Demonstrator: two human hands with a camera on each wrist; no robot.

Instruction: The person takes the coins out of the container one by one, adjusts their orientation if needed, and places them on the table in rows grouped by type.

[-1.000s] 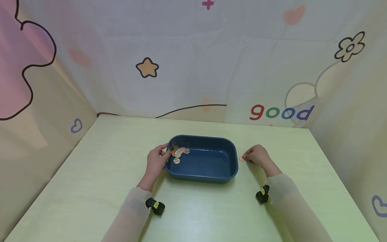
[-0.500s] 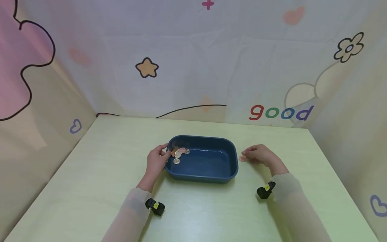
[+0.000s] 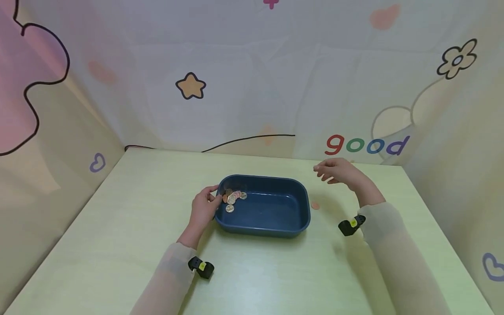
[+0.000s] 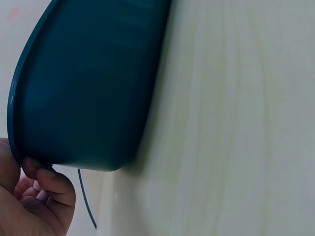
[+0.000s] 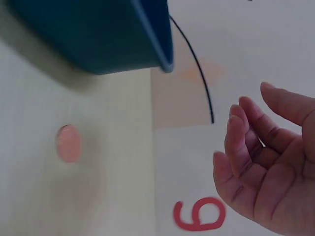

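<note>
I gripped the blue bin (image 3: 271, 214)
My left hand (image 3: 202, 210) pinched its rim (image 4: 11, 110), coins (image 3: 231, 199) inside; my right hand (image 3: 341, 172) hung relaxed, a copper-coloured disc (image 3: 315, 205) lying on the table (image 3: 138, 227) beside the bin.

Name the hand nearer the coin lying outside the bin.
Right. The right hand hovers near the coin, not touching; the left hand grips the blue bin at its end farther from the coin.

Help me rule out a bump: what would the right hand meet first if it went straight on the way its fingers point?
Probably the dark blue tub, at its far right corner; the right hand is raised and depth is unclear, so it may pass over or behind.
</note>
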